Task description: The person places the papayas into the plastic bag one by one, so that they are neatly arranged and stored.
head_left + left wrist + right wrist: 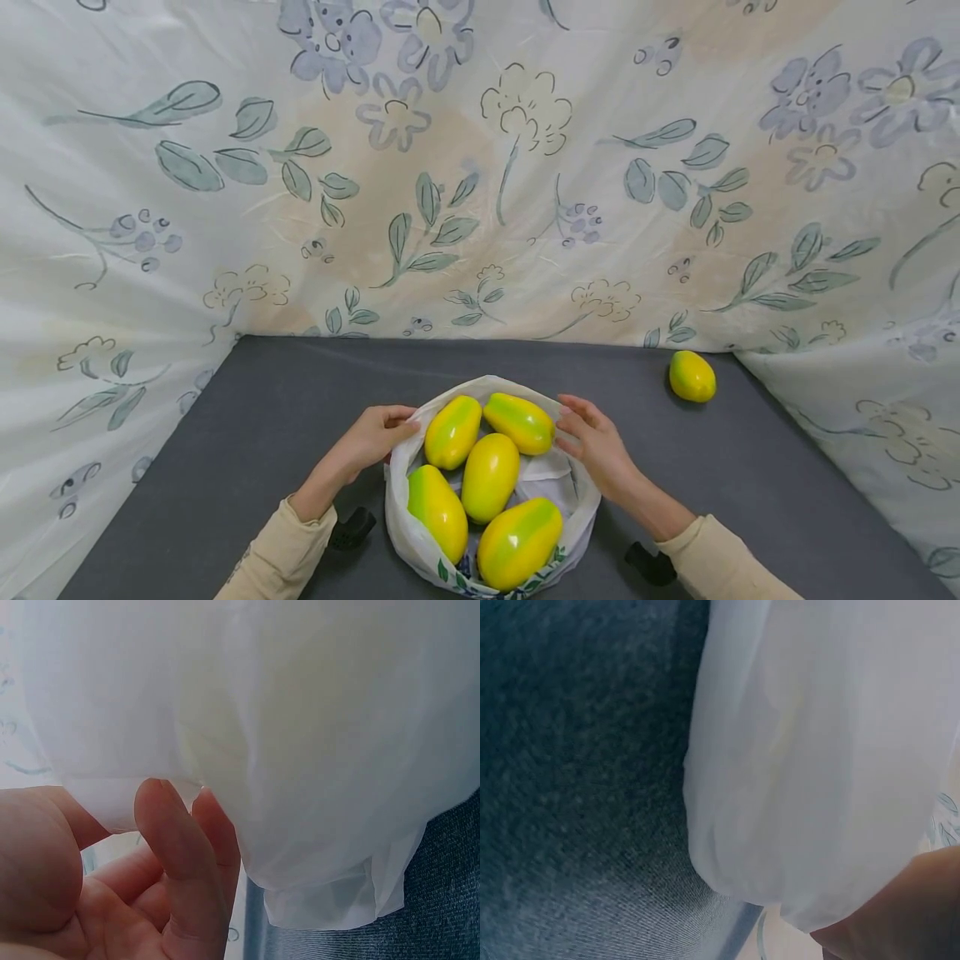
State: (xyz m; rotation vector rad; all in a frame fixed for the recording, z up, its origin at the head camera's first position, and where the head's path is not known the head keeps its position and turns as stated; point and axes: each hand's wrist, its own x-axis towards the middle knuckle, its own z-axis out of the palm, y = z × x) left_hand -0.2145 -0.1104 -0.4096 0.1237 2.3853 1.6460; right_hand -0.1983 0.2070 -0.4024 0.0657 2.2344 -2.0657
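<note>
A white cloth-like bag, printed with green leaves along its near side, stands wide-mouthed in the head view. Several yellow-green papayas lie inside, among them a middle papaya and a near-right papaya. At the bag's left rim my left hand pinches the edge; the left wrist view shows its fingers at the thin white material. My right hand holds the opposite rim, with fingertips over the edge. Only part of this hand shows in the right wrist view, beside the bag's wall.
One more papaya lies alone at the back right of the dark grey tabletop. A flower-patterned curtain hangs behind the table and along both sides. Black straps show beneath the wrists.
</note>
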